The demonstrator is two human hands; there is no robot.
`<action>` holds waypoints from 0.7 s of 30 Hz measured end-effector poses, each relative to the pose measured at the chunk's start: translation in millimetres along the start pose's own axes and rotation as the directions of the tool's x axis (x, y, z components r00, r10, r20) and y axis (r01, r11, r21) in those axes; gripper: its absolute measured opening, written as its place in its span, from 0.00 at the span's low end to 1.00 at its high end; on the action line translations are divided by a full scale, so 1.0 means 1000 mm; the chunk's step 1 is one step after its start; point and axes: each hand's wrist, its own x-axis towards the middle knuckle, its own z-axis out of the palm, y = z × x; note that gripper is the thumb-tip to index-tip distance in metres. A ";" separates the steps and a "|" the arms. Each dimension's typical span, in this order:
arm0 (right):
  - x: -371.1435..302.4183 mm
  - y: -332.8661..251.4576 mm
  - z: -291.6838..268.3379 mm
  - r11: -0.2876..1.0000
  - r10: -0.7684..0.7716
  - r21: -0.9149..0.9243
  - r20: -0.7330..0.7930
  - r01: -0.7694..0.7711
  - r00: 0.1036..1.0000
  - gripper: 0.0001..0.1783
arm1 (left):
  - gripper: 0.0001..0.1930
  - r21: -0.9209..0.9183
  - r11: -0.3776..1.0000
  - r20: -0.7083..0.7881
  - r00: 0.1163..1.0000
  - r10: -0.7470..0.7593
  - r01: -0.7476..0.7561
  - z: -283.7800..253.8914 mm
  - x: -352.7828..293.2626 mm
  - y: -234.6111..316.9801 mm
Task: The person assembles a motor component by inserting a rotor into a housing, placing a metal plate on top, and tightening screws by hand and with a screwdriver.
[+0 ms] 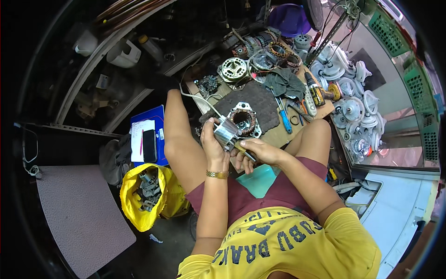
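Observation:
My left hand (pixel 214 148) is closed around a silver metal cylinder (pixel 226 133) that looks like a motor rotor. My right hand (pixel 260 151) grips a short yellowish tool (pixel 244 149) with a dark end, held against the lower end of the cylinder; its exact kind is unclear. Just beyond both hands, an open motor stator (pixel 244 122) with copper windings in a silver housing rests on a dark grey pad (pixel 267 104). A pale cord (pixel 197 96) runs down toward the top of the cylinder; whether it joins it I cannot tell.
On the bench lie a round motor (pixel 233 69), a grey rag (pixel 285 83), a blue-handled screwdriver (pixel 285 118), a power strip (pixel 310 103) and a yellow drill (pixel 320 90). White plastic parts (pixel 353 109) pile up at right. A yellow sack (pixel 160 186) of metal parts stands left of my legs.

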 end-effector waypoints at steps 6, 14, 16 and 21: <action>-0.010 0.002 0.001 0.998 -0.036 -0.056 -0.077 0.032 0.996 0.25 | 0.11 -0.020 0.999 0.007 1.000 -0.030 0.030 -0.003 -0.001 -0.001; -0.007 -0.002 0.016 0.788 -0.227 -0.613 -0.212 0.051 0.950 0.18 | 0.12 0.117 0.987 -0.057 0.991 0.121 -0.113 0.014 -0.011 -0.008; -0.007 0.003 0.017 0.562 -0.461 -0.822 -0.214 0.096 0.861 0.18 | 0.12 0.136 0.983 -0.065 0.989 0.132 -0.123 0.017 -0.014 -0.008; -0.009 -0.003 0.019 0.601 -0.395 -0.796 -0.213 0.076 0.894 0.19 | 0.13 0.155 0.983 -0.043 0.993 0.110 -0.103 0.016 -0.018 -0.009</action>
